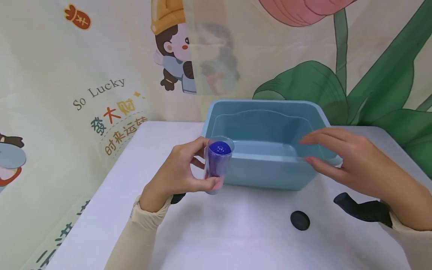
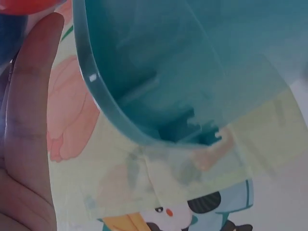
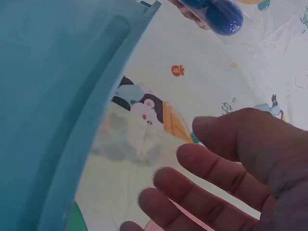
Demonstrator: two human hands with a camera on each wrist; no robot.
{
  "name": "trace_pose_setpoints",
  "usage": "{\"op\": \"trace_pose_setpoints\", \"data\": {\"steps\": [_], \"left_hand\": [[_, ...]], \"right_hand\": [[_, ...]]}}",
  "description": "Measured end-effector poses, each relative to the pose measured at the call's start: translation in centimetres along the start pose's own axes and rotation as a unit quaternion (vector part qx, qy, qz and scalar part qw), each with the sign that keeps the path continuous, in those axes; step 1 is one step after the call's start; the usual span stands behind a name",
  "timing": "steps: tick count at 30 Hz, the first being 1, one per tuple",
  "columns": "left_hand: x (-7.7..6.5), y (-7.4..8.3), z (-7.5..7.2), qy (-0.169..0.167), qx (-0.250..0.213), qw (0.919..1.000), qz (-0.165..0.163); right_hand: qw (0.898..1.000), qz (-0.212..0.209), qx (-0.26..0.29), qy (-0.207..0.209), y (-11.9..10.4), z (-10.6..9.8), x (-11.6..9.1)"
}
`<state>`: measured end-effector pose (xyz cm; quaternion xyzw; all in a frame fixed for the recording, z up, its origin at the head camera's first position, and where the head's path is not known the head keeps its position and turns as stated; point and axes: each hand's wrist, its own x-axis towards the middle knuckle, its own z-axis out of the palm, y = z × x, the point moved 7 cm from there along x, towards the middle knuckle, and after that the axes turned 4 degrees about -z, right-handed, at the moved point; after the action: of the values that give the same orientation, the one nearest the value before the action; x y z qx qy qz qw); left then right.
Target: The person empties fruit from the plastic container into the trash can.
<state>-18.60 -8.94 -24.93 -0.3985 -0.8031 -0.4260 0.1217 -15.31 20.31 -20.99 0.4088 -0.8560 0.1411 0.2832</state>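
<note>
My left hand (image 1: 183, 168) grips a clear cylindrical container (image 1: 216, 183) around its side, tilted slightly above the table. A shiny blue ball (image 1: 220, 148) shows at its mouth, with more blue below it and something pinkish-red toward the bottom. In the right wrist view, two blue balls (image 3: 224, 18) sit one behind the other inside it. A red round thing (image 2: 26, 5) appears at the top corner of the left wrist view. My right hand (image 1: 351, 161) hovers over the right end of a light blue bin (image 1: 263, 172), fingers spread and holding nothing.
The bin stands toward the back of the white table (image 1: 222, 232). A flat black disc (image 1: 300, 220) lies in front of it, below my right hand. Behind the table hangs a printed cloth (image 1: 128, 48) with cartoon figures and leaves. Black straps go round both wrists.
</note>
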Motion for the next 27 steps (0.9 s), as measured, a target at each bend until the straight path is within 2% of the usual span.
{"op": "trace_pose_setpoints", "data": {"steps": [3,7,13,18,23,27], "left_hand": [[0.1,0.3,1.0,-0.013,-0.001,0.9998,0.012],[0.2,0.4,2.5,-0.033,-0.005,0.9992,0.024],[0.3,0.3,4.8,-0.061,-0.013,0.9975,0.032],[0.4,0.1,7.0,-0.093,-0.017,0.9949,0.035],[0.5,0.0,9.3,-0.121,-0.033,0.9912,0.043],[0.7,-0.3,11.1,-0.136,-0.038,0.9891,0.042]], "right_hand": [[0.999,0.001,-0.016,0.042,-0.2,-0.4,-1.2],[0.998,0.016,-0.024,0.061,-0.1,-0.6,-2.9],[0.998,0.045,-0.028,0.045,0.0,-0.3,-5.3],[0.996,0.082,-0.037,0.016,0.2,0.1,-7.1],[0.994,0.101,-0.029,-0.011,0.6,1.5,-8.9],[0.994,0.105,0.000,-0.033,1.2,3.3,-10.5]]}}
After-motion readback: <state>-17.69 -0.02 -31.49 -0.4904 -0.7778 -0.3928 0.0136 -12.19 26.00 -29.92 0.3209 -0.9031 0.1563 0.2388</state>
